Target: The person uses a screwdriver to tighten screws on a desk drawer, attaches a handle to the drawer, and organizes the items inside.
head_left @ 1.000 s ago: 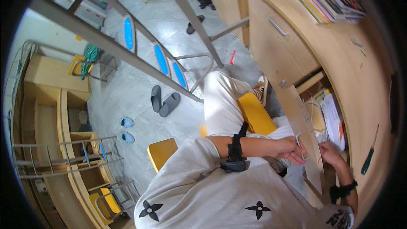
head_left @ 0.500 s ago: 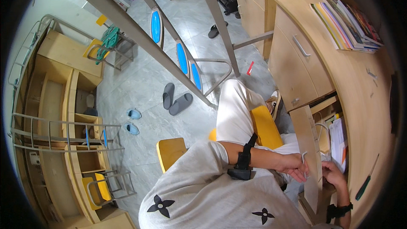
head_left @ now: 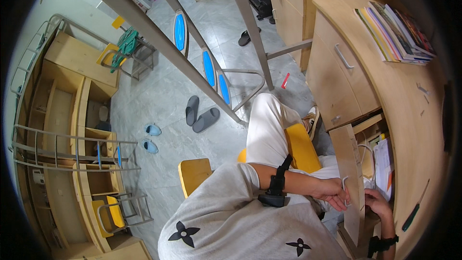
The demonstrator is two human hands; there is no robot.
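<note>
A pulled-out wooden drawer [head_left: 350, 163] stands under the desk at my right, its front panel tilted toward me. On the panel's outer face is a curved metal handle [head_left: 345, 183]. My left hand [head_left: 331, 193] is at this handle, its fingers bent around the lower end. My right hand [head_left: 378, 201] reaches behind the panel, inside the drawer. Its fingers are curled against the inner face, and their tips are partly hidden, so what they pinch does not show. Papers [head_left: 383, 161] and a pale cable [head_left: 368, 149] lie inside the drawer.
A green-handled screwdriver [head_left: 411, 217] and small metal parts [head_left: 423, 89] lie on the desktop [head_left: 409, 110], with stacked books [head_left: 394, 33] farther back. A metal ladder [head_left: 207, 70] stands ahead. Grey slippers [head_left: 207, 119] and a red strip-shaped item [head_left: 285, 81] lie on the floor.
The view has shifted slightly. My left fingers have moved a little lower at the handle, and my right hand has shifted slightly behind the panel.
</note>
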